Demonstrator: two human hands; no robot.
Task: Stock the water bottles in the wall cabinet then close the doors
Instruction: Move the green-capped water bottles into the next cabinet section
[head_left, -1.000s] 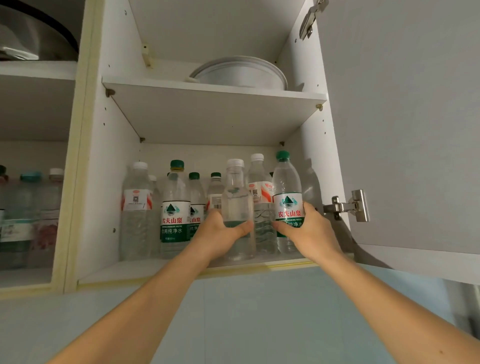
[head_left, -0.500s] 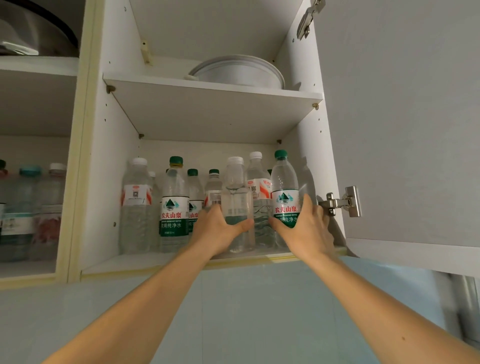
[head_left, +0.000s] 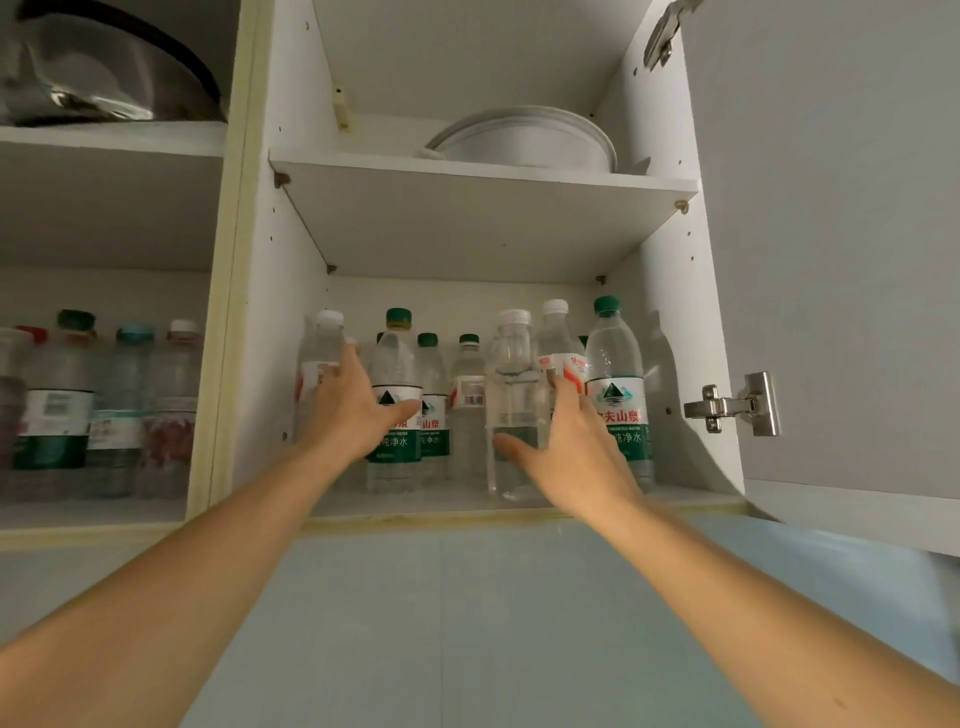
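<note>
Your left hand (head_left: 358, 410) reached into the wall cabinet (head_left: 260, 332) with its fingers spread and fairly straight, lying across the front of two bottles at the left of the lower shelf (head_left: 415, 506): the fingertips covered part of the white-capped bottle (head_left: 319, 353), and the thumb lay over the label of the green-capped bottle (head_left: 396, 364). Whether the palm actually pressed either bottle could not be told, since the hand hid the contact. Your right hand (head_left: 571, 452) was also open, fingers extended, with the thumb against the lower front of the clear unlabelled bottle (head_left: 511, 374) and the fingers rising between it and the green-labelled bottle (head_left: 618, 395) at the far right; neither was gripped. A red-labelled bottle (head_left: 558, 343) stood behind those two, its lower half hidden. More bottles stood in a second row (only their caps and shoulders showed). All the bottles in this compartment stood upright on the lower shelf. The neighbouring compartment on the left held further bottles (head_left: 57, 405), blurred and cut off by the frame edge. On the upper shelf (head_left: 467, 208) sat a white bowl (head_left: 524, 140), its base hidden behind the shelf's front edge. The right door (head_left: 831, 234) stood open, its hinge (head_left: 732, 405) showing; the door's far edge ran out of frame.
</note>
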